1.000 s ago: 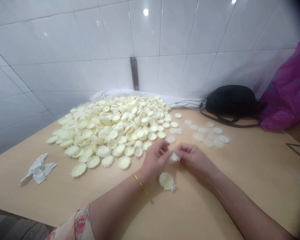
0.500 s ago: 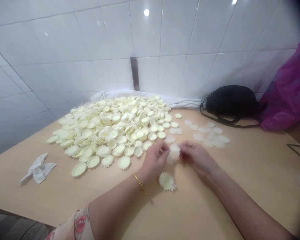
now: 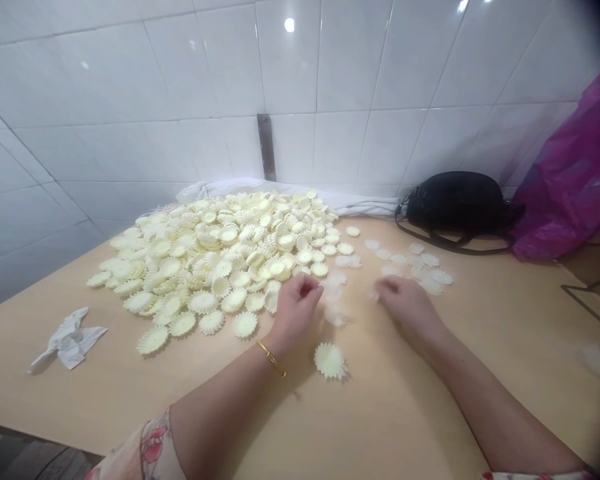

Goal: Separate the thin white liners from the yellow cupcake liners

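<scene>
Left hand (image 3: pixel 295 313) has its fingers (image 3: pixel 303 285) bunched and right hand (image 3: pixel 405 310) curled down, can't tell if either's pinching; a blurry, round, frilly cream flower piece (image 3: pixel 335 288), no real long axis, sits between them above the pale wood surface (image 3: pixel 405 413).

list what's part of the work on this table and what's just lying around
Part of the work:
left hand
right hand
big pile of cream scalloped flower shapes
single flower shape by the hands
thin white pieces right of the pile

Just lying about:
crumpled white tissue
black bag
magenta plastic sheet
</scene>
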Motion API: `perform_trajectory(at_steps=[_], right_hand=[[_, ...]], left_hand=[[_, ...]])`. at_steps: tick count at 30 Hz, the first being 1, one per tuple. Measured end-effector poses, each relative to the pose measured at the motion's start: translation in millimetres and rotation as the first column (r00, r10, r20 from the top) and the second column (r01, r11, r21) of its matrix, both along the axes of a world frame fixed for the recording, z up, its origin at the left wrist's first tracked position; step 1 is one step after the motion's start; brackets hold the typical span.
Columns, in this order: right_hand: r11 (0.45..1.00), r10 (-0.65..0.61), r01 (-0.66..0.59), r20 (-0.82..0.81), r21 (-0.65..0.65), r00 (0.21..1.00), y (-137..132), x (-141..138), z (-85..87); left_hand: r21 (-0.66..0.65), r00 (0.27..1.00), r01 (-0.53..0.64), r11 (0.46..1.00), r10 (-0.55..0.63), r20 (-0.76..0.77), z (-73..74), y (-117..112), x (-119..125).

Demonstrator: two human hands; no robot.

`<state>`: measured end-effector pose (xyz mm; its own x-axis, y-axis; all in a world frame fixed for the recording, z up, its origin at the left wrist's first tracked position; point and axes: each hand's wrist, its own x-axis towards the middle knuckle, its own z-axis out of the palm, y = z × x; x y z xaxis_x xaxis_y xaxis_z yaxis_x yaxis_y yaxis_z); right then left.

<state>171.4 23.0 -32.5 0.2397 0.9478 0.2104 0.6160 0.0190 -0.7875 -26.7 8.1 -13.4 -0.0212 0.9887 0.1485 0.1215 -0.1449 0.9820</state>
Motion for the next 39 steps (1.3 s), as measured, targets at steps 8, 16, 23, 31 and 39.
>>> perform_trajectory(at_steps=[8,16,23,31,39], right_hand=[[0.931,0.232,-0.309,0.338,0.193,0.912,-13,-18,1.5],[0.932,0.226,-0.284,0.251,0.224,0.941,-16,-22,5.0],[0.739,0.566,-0.669,0.468,0.077,0.679,-31,-34,7.5],[0.903,0.196,-0.292,0.304,0.314,0.932,-12,-17,-1.0],[0.868,0.453,-0.475,0.629,-0.148,0.632,2,-47,-6.7]], left_hand=[[-0.06,0.998,-0.067,0.996,0.068,0.015,3.7,2,-3],[-0.026,0.998,-0.06,0.998,0.059,-0.035,-2.7,4,-3],[0.095,0.977,-0.006,0.995,0.026,-0.211,-13.7,9,-7],[-0.094,0.98,0.158,0.983,-0.168,-0.106,-27.0,8,1],[0.03,0.989,0.104,0.994,-0.1,-0.108,-13.3,8,-5]])
